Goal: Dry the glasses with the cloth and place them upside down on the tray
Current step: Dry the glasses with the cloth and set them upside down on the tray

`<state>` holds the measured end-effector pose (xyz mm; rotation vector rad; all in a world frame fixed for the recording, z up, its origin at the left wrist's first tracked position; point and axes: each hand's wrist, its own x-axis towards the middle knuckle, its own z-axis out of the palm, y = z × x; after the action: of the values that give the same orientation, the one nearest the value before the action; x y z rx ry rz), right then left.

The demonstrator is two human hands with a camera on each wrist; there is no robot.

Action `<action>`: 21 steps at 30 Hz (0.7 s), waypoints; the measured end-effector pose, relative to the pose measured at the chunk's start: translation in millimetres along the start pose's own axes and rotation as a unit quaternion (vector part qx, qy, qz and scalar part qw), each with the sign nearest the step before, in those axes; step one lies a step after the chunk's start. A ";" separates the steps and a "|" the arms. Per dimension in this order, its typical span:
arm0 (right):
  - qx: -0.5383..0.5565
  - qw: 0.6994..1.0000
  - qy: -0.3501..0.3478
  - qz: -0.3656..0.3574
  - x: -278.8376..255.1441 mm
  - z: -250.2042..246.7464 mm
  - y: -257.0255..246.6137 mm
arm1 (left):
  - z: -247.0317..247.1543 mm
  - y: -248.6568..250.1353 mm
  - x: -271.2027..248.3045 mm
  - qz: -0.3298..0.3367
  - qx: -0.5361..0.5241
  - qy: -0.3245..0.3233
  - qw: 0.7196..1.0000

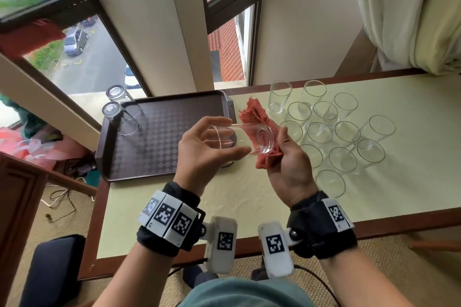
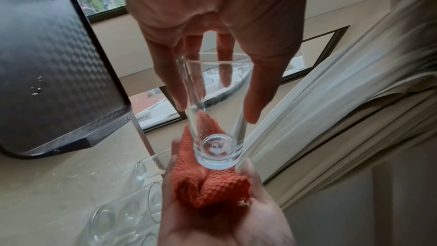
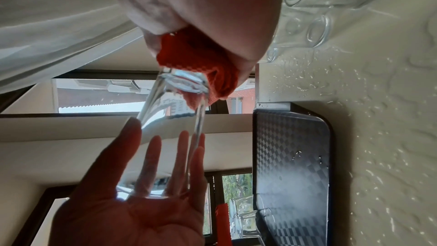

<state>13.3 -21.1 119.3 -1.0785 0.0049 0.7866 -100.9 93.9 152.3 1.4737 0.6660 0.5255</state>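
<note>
Glass (image 1: 240,138) lay sideways just right of the tray (image 1: 159,132), left hand (image 1: 203,147) curled around its rim end, right hand (image 1: 289,157) gripping cloth (image 1: 264,117) (red) against its base.

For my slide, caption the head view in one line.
Left hand holds a glass sideways; right hand presses the red cloth to its base.

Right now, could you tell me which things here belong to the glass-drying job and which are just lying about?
Job: held glass, red cloth, tray, two upturned glasses, waiting glasses.
Lying about: curtain, black stool, floor cables.
</note>
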 end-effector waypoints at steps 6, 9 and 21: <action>0.021 0.998 -0.065 -0.004 0.8 -13.1 4.6 | 3.5 -9.6 -12.1 -0.009 -0.059 0.037 0.998; 0.004 0.995 -0.096 -0.016 1.7 -11.3 2.4 | 4.1 -15.6 -13.8 -0.015 -0.075 0.036 0.996; -0.208 0.958 -0.150 -0.130 -5.7 -8.4 -20.2 | 8.3 -15.8 -12.0 0.038 0.218 -0.078 0.972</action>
<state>23.8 -35.7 133.1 -1.3122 -0.5733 0.7197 -105.1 78.9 137.5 1.9381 0.6265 0.3262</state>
